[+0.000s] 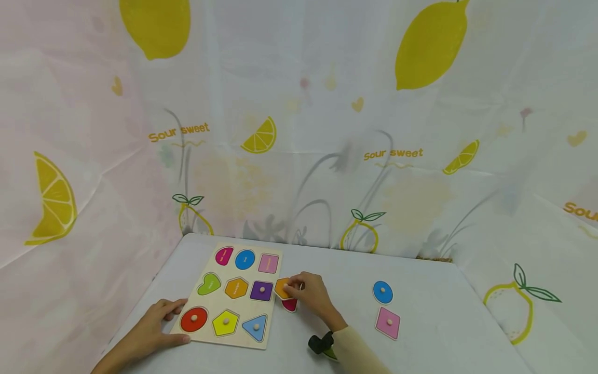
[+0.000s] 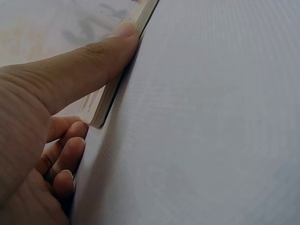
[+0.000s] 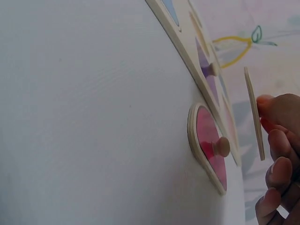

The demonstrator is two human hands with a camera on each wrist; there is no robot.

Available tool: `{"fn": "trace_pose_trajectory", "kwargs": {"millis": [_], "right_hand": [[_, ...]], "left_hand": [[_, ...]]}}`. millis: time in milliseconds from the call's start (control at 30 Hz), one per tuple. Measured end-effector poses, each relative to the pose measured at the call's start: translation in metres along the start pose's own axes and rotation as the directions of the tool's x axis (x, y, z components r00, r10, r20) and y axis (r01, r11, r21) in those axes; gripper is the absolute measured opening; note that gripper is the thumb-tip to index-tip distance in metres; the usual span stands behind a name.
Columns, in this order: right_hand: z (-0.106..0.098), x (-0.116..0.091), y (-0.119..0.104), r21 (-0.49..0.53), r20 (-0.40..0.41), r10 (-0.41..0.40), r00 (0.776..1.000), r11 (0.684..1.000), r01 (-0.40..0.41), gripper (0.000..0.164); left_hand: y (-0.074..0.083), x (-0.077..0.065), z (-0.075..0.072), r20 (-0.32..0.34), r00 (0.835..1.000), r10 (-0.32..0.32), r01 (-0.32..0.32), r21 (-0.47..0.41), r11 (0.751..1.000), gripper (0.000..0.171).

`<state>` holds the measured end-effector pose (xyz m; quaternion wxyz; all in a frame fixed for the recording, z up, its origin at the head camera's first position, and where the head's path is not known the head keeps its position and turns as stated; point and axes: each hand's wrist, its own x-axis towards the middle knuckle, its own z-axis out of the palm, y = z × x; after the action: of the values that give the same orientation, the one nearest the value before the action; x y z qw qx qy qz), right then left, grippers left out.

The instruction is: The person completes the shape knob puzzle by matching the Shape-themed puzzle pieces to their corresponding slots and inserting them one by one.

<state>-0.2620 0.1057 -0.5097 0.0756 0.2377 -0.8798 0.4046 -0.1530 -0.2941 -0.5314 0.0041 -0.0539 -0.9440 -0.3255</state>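
Right hand [image 1: 310,293]: thumb and forefinger brought together, pinching one flat orange hexagonal wooden piece [image 1: 281,288], raised above the table at the board's right edge. Handling, as judged: light, stiff, smooth-faced, hardly fragile; best taken by its knob, or failing that by opposite edges.

Left hand [image 1: 151,328]: grips the near left corner of one pale rectangular wooden puzzle board [image 1: 217,302], thumb at the near edge, fingertips at the left side. Board: rigid, probably light enough to slide unless braced.

Seated in board, knobbed: purple square [image 1: 257,295], red circle [image 1: 190,324], yellow pentagon [image 1: 222,326], light-blue triangle [image 1: 253,331]. The other five shapes show no knobs and read as vacant recesses.

Loose: one magenta half-round wooden piece [image 1: 289,305], flat beneath the right hand; farther right, one blue oval piece [image 1: 380,296] and one pink rhombic piece [image 1: 391,326], both knobbed.

Obscured: the hexagon's knob, behind fingers; one green piece [image 1: 330,354], shape uncertain, mostly covered by the black wrist camera [image 1: 321,343] and sleeve. Recess lettering: largely illegible.
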Motion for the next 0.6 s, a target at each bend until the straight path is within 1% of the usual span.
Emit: {"fn": "trace_pose_trajectory", "kwargs": {"millis": [100, 233, 367, 467, 600], "right_hand": [[0.006, 0.004, -0.003, 0.003, 0.0, -0.008, 1.0, 1.0, 0.008, 0.017], [0.016, 0.005, -0.004, 0.002, 0.012, -0.003, 1.0, 1.0, 0.003, 0.017], [0.025, 0.007, -0.009, 0.0, 0.016, 0.0, 1.0, 1.0, 0.0, 0.017], [0.029, 0.011, -0.015, 0.0, 0.023, 0.004, 1.0, 1.0, -0.004, 0.018], [0.035, 0.018, -0.024, -0.014, 0.036, -0.001, 0.999, 1.0, 0.002, 0.018]], "left_hand": [[0.0, 0.0, -0.001, 0.005, 1.0, -0.016, 0.016, -0.011, 1.0, 0.093], [-0.001, -0.004, 0.003, 0.024, 0.999, -0.045, 0.046, -0.019, 0.999, 0.094], [0.0, -0.005, 0.003, 0.02, 0.999, -0.036, 0.036, -0.021, 0.999, 0.092], [0.001, -0.004, 0.001, 0.01, 1.0, -0.02, 0.02, -0.014, 1.0, 0.092], [0.003, -0.001, -0.001, 0.003, 1.0, -0.015, 0.015, -0.006, 1.0, 0.093]]}}
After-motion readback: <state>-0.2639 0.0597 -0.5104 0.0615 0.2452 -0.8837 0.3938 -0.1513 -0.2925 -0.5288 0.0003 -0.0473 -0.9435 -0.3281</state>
